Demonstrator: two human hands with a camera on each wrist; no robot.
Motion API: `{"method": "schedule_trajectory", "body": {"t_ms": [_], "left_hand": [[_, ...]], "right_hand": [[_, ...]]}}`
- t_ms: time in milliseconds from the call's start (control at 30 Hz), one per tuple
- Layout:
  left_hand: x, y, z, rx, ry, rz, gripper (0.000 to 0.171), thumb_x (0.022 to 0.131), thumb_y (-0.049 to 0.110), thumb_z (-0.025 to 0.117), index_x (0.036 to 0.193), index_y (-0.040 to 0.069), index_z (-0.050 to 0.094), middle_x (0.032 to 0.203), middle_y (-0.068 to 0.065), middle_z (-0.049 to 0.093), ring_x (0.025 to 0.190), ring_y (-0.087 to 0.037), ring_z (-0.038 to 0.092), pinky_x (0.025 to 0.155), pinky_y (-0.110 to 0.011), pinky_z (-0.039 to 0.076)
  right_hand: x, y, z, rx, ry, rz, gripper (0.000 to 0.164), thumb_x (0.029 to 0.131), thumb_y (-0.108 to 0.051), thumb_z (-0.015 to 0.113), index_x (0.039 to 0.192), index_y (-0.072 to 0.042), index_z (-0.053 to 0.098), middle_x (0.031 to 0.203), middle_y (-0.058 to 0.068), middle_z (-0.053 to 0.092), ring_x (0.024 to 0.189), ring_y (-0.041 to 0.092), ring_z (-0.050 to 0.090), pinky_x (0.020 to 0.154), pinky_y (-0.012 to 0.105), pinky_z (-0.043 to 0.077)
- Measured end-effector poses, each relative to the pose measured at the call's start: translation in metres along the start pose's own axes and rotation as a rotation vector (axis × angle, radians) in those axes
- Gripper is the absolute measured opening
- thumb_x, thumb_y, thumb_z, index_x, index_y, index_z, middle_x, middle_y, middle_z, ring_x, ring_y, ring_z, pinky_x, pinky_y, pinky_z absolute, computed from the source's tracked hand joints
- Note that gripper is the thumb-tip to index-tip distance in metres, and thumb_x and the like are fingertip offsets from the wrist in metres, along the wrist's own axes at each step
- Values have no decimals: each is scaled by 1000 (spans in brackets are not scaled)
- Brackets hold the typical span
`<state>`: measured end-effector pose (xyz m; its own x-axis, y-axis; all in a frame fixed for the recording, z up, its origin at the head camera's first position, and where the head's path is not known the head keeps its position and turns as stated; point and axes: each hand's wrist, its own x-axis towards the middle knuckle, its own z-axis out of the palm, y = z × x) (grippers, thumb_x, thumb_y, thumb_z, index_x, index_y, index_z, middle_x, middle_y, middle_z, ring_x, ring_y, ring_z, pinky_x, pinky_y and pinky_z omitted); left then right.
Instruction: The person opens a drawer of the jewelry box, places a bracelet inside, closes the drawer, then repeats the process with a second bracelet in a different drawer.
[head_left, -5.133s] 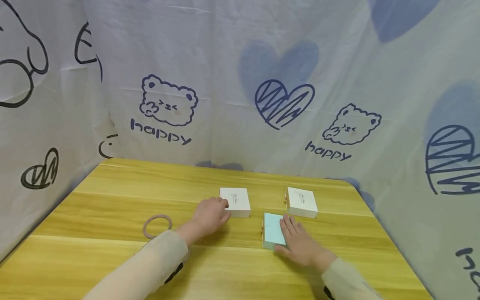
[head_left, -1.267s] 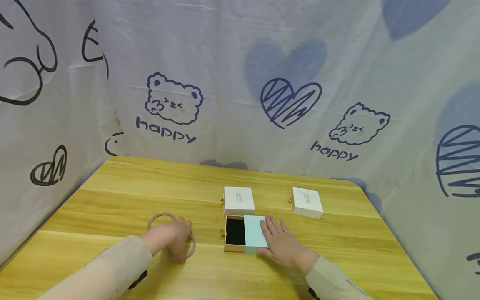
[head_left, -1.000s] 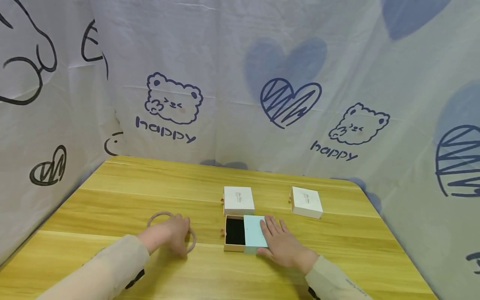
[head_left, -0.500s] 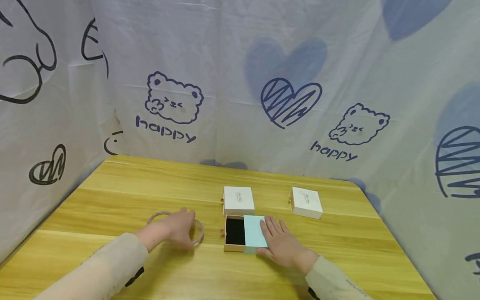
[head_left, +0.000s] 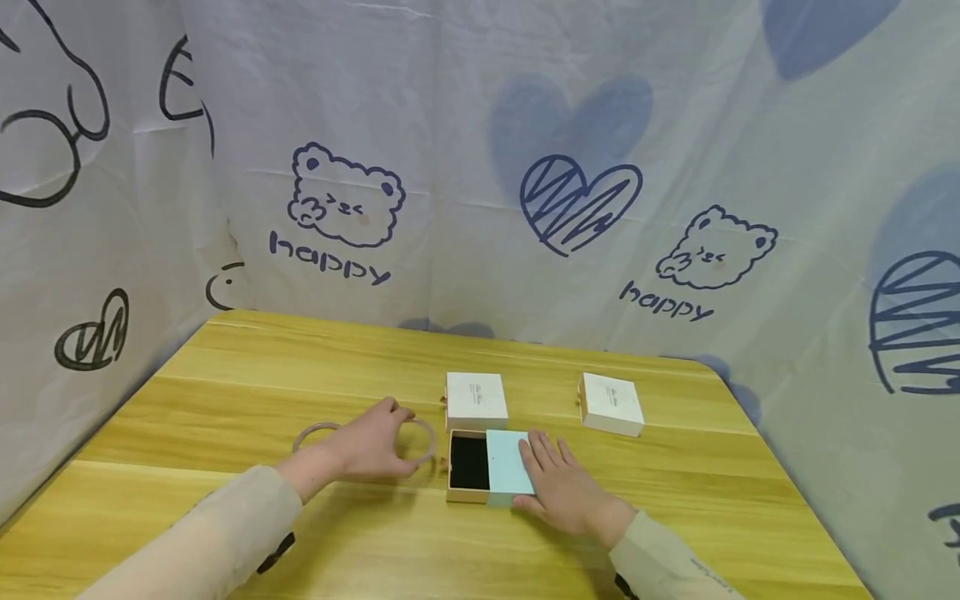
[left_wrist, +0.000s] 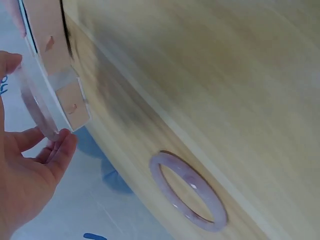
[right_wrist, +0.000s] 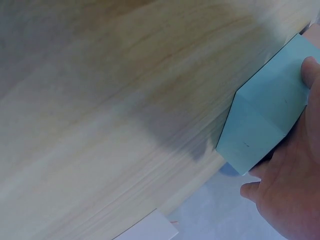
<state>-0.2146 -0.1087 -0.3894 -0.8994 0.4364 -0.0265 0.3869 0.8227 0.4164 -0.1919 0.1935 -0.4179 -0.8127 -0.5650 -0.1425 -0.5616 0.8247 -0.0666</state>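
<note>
the left hand (head_left: 367,442) holds a pale ring (head_left: 432,442) by its edge, pinched with the fingers on the far side and the thumb on the near side. half a second ago the ring was lower and more to the left. now it looks lifted off the table (head_left: 390,550), and it is just beside the blue box (head_left: 510,468). the box's drawer (head_left: 453,493) was shut about five seconds ago, and now it is pulled partly out with its black lining (head_left: 469,463) showing. i think this means the ring and the drawer are ready to be used together, but the ring is not in it.

the left arm reaches in from the low left, with the back of the hand up. the right hand (head_left: 566,492) has not moved; it lies on the blue box with its fingers straight and a bit apart, holding nothing.

the other ring (left_wrist: 192,179) lies flat on the table, partly hidden behind the left arm. one white box (head_left: 476,400) sits just behind the drawer, and a second white box (head_left: 611,404) sits farther right. behind it all hangs a pale curtain (head_left: 450,100) with bears and hearts.
</note>
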Motion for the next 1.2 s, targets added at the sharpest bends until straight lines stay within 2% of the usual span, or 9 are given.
{"method": "schedule_trajectory", "body": {"t_ms": [100,200,467,600,800,1067,1200], "left_hand": [[4,4,1,-20,35,36,71,73,37,72,128,-2,51,116,-17,53,99,-24,56,85,-39,50],[8,10,3,-18,38,65,72,73,37,72,129,-3,50,117,-16,54,102,-25,56,87,-39,50],[19,29,12,8,-5,98,76,75,41,70,132,-4,46,128,-18,51,116,-30,52,96,-40,47],[23,35,16,-16,-22,108,75,74,39,71,132,-3,46,134,-20,47,124,-34,47,97,-42,46],[30,41,25,-7,-9,146,71,73,36,72,129,-1,48,123,-13,53,112,-26,51,84,-36,47],[33,44,30,61,-22,160,75,74,40,73,133,2,46,123,-14,55,111,-28,50,90,-40,45],[35,46,32,61,-30,168,72,74,38,74,131,2,48,117,-13,58,104,-25,51,84,-37,45]], "right_hand": [[0,0,0,2,-1,1,78,95,-52,37,146,4,17,153,25,13,143,39,14,115,55,15],[0,0,0,-3,1,0,78,94,-52,37,146,4,17,153,25,13,143,39,14,115,55,15],[-1,-2,-2,3,0,-1,77,95,-50,37,145,5,18,153,26,14,143,39,14,115,55,14],[-1,-3,-4,19,-1,1,77,95,-49,39,145,5,18,153,26,14,143,39,14,115,55,14],[0,-1,-1,7,0,2,78,95,-50,38,146,5,17,153,25,13,143,38,14,115,55,14],[0,1,1,4,4,0,78,95,-51,37,146,4,17,153,25,14,143,38,14,115,55,15],[0,1,2,4,-3,6,78,95,-52,35,146,4,17,154,25,13,144,37,13,115,54,14]]}}
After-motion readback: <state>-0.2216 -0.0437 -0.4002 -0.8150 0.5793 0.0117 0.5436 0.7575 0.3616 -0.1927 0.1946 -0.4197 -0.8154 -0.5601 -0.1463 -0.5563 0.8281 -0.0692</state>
